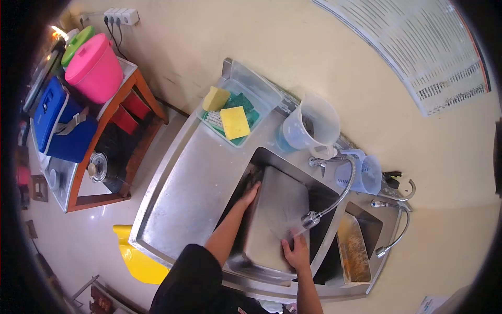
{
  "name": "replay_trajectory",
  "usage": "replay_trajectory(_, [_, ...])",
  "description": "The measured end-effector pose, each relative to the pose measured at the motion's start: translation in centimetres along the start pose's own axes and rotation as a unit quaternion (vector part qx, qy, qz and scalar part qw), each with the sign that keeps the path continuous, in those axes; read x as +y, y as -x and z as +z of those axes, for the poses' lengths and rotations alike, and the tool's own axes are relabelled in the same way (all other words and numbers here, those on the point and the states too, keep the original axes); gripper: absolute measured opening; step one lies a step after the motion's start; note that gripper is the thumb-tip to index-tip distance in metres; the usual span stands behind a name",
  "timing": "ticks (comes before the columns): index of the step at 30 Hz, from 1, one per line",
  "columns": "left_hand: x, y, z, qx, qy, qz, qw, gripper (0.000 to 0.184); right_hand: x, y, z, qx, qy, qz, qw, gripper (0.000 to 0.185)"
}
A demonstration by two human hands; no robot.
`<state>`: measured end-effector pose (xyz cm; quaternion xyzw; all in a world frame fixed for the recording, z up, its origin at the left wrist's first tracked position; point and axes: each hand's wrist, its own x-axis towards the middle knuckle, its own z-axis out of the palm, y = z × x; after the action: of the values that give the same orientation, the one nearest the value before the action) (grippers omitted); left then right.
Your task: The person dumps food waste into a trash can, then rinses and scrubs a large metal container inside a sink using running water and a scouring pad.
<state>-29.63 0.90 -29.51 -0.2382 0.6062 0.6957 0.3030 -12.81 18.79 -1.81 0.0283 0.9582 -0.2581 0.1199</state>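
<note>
Left hand (251, 194) grasped the metal pan (277, 209); right hand (298, 255) spread open against it; likely stiff, slippery, best edge-held.

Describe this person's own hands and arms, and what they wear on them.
The left hand and right hand are bare, with no gloves, rings or watch to be seen. A plain black sleeve covers the upper left arm and leaves the forearm bare; the right forearm is bare too, its sleeve not distinguishable. The black top has a small mark, too small to read.
</note>
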Motion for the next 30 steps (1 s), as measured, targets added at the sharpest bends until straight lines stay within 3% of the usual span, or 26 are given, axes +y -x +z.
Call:
replay_trajectory(4, [3.0,-3.3,2.3,0.083,-0.039,0.048,0.995,0.067,0.5,-0.3,0.6,0.018,0.003,-0.005,1.0,0.048])
replay_trajectory(6, [4.1,-0.5,2.8,-0.014,-0.208,0.219,0.953,0.054,1.5,-0.2,0.6,0.04,-0.007,-0.009,0.999,0.043])
replay_trajectory(7, [5.5,2.1,2.5,-0.062,-0.291,0.301,0.906,0.049,1.7,-0.4,0.8,0.049,-0.019,-0.007,0.999,0.04])
replay_trajectory(9, [8.6,10.3,3.5,-0.089,-0.463,0.328,0.819,0.041,1.2,-0.7,0.7,0.044,-0.064,0.046,0.996,0.034])
replay_trajectory(11, [8.8,14.1,6.1,-0.184,-0.523,0.363,0.749,0.038,0.2,-1.2,-0.5,0.016,-0.124,0.141,0.982,0.027])
replay_trajectory(12, [7.2,15.4,7.5,-0.195,-0.502,0.392,0.746,0.04,1.2,-1.3,0.0,0.03,-0.087,0.176,0.98,0.027])
replay_trajectory(14, [4.5,17.3,9.8,-0.211,-0.457,0.454,0.735,0.042,2.6,-1.2,0.9,0.097,-0.133,0.133,0.977,0.031])
replay_trajectory(17, [10.0,18.2,9.0,-0.372,-0.523,0.254,0.723,0.063,3.6,-1.2,1.5,0.137,-0.09,0.046,0.985,0.041])
replay_trajectory(19, [7.3,17.6,8.4,-0.331,-0.489,0.337,0.734,0.06,4.3,-1.1,2.4,0.154,0.012,-0.012,0.988,0.044])
replay_trajectory(21, [5.0,18.6,7.8,-0.269,-0.494,0.37,0.74,0.053,4.0,-1.0,2.0,0.141,-0.012,-0.004,0.99,0.034])
replay_trajectory(24, [8.1,25.2,5.6,-0.227,-0.565,0.344,0.714,0.055,4.1,0.0,1.1,0.132,-0.016,-0.01,0.991,0.023])
replay_trajectory(27, [9.3,28.1,3.2,-0.162,-0.591,0.299,0.732,0.053,6.7,1.9,-0.5,0.144,-0.04,0.043,0.988,0.018])
replay_trajectory(29, [9.9,29.5,1.4,-0.058,-0.586,0.228,0.775,0.057,9.4,4.2,-1.2,0.198,-0.053,0.095,0.974,0.014])
replay_trajectory(30, [8.1,28.0,-0.3,-0.049,-0.412,0.226,0.881,0.06,12.2,5.6,-0.2,0.233,-0.05,0.101,0.966,0.015])
